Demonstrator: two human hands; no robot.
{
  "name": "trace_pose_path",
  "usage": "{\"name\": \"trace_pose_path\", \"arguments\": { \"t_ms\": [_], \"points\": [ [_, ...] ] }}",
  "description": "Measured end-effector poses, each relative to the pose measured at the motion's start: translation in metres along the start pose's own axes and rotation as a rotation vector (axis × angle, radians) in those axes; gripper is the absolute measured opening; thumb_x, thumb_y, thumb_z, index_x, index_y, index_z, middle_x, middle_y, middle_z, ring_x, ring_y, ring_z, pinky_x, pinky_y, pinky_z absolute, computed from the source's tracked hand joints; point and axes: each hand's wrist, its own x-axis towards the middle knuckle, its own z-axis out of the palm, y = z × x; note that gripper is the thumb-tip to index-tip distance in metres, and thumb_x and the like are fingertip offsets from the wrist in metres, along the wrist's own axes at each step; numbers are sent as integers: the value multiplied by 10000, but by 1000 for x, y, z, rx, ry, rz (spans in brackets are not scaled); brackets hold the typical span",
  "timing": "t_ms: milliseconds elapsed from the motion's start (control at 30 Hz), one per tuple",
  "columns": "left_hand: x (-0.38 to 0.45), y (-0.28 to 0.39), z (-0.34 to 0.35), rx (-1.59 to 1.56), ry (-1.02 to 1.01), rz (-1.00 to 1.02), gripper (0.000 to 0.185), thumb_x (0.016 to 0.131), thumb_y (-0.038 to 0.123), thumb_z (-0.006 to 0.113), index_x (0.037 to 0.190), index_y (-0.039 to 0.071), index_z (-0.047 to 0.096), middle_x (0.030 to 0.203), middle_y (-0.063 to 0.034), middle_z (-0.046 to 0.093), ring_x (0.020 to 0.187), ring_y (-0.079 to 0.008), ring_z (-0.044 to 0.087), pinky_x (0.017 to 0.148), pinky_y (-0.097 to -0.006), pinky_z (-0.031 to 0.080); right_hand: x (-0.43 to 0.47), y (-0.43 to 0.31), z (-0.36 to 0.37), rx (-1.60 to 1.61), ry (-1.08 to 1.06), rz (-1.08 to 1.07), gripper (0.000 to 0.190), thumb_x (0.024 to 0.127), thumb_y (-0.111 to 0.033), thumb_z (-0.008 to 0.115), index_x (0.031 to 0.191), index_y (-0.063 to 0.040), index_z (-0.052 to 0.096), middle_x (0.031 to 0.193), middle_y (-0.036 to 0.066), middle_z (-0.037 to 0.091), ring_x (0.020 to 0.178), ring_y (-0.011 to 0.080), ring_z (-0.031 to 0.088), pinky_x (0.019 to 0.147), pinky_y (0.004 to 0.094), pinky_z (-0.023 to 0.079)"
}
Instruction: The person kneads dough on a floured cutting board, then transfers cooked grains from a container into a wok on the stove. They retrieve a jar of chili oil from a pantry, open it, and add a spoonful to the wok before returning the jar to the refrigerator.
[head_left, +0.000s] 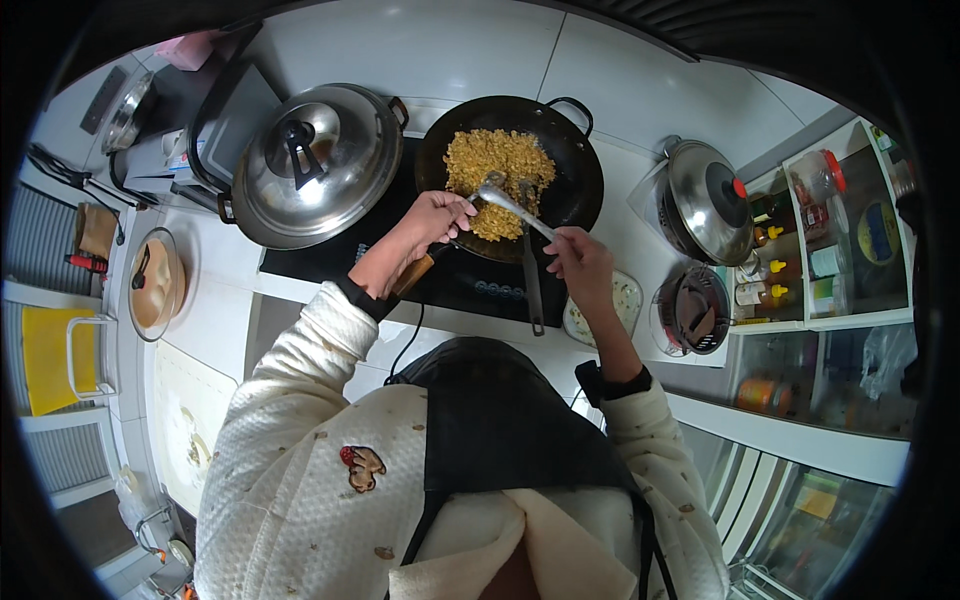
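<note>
A black wok (581, 176) on the cooktop holds a heap of golden, crumbly food (499, 154). My right hand (581, 259) grips a metal spoon (517, 208), whose bowl end is over the food. My left hand (439, 217) is at the wok's near left edge, above its wooden handle (412, 276). Its fingers are pinched around the thin end of a small metal utensil, probably a spoon, whose bowl (493, 178) touches or hangs just above the food. A metal spatula (533, 289) rests in the wok with its handle over the near rim.
A large lidded pan (330, 180) stands left of the wok on the black cooktop (315, 266). At the right are a lidded pot (709, 202), a dish of pale food with green bits (624, 304), a dark basket (701, 311) and a shelf of bottles (795, 326).
</note>
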Motion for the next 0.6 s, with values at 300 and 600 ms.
{"name": "trace_pose_path", "arguments": {
  "t_ms": [300,600],
  "points": [
    [-24,1,1,-128,-38,-83,235,1009,177,493,973,4,649,711,-5,569,497,-44,420,435,-186,335,20,33,-2,-390,173,-204,137,947,-115,537,1011,-40,632,706,105,668,568,208,677,552,319,534],
    [-26,-10,-17,-376,-134,-124,201,992,148,512,1003,-17,627,678,-1,548,476,-63,428,425,-210,335,18,26,15,-662,210,-379,148,945,-130,552,1017,-34,639,720,97,685,569,188,682,550,304,536]
  ]
}}
